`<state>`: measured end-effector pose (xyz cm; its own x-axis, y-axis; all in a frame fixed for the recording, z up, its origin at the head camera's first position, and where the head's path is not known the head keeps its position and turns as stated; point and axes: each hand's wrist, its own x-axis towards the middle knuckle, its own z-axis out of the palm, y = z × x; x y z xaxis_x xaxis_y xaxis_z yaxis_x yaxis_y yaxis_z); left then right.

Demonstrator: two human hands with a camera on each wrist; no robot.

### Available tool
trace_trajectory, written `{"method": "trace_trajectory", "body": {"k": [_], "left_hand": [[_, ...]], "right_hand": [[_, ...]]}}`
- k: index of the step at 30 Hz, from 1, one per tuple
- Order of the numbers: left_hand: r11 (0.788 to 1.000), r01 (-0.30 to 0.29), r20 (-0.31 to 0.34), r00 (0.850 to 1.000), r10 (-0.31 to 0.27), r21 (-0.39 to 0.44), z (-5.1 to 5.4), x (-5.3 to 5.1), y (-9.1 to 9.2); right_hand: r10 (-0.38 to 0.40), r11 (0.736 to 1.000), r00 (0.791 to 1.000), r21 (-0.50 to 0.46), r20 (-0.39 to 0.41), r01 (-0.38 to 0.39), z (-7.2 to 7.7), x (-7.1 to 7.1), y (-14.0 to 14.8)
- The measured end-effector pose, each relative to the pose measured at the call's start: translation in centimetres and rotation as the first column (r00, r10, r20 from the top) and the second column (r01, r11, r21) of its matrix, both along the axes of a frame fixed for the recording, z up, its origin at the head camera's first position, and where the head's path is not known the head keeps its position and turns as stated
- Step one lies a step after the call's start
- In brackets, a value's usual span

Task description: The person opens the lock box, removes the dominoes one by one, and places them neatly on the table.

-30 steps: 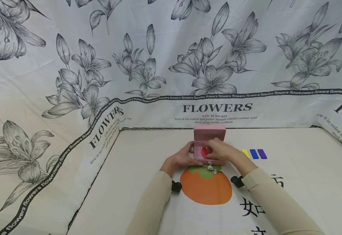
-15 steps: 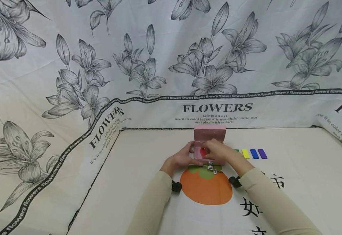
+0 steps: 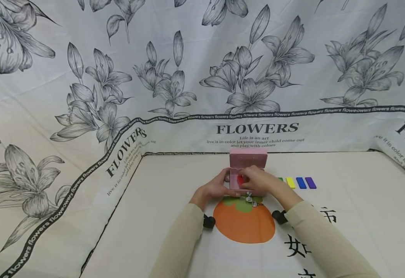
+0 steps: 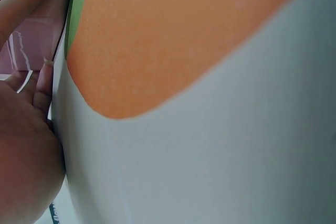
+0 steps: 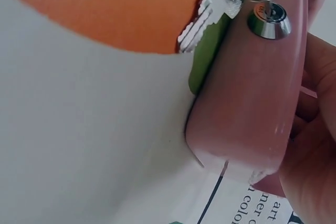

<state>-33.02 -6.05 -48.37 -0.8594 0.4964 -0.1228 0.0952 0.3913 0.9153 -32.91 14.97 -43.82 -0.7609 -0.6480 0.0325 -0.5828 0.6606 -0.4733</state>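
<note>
A small pink cash box stands with its lid raised near the back of the table. My left hand grips its left side, thumb along the front, also seen in the left wrist view, where the hand lies against the pink wall. My right hand reaches into the box and pinches a red block, partly covered by the fingers. Keys hang on a ring from the lock in the box's front. The right wrist view shows only part of the right hand.
Right of the box lie a yellow block, a blue block and a purple block; a green block shows partly behind the right wrist. The tablecloth bears an orange persimmon print. A flowered cloth wall rises behind.
My right hand has shifted slightly left within the box, carrying the red block left. The green block's edge has come into view. My left hand stays on the box.
</note>
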Motion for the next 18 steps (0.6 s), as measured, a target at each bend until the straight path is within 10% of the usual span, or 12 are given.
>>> {"method": "trace_trajectory", "body": {"k": [18], "left_hand": [[1.0,-0.023,0.018,1.0,0.023,0.001,0.1,0.2,0.1]], "right_hand": [[-0.052,0.986,0.998,-0.161,-0.038,0.046,1.6,1.6,2.5]]}}
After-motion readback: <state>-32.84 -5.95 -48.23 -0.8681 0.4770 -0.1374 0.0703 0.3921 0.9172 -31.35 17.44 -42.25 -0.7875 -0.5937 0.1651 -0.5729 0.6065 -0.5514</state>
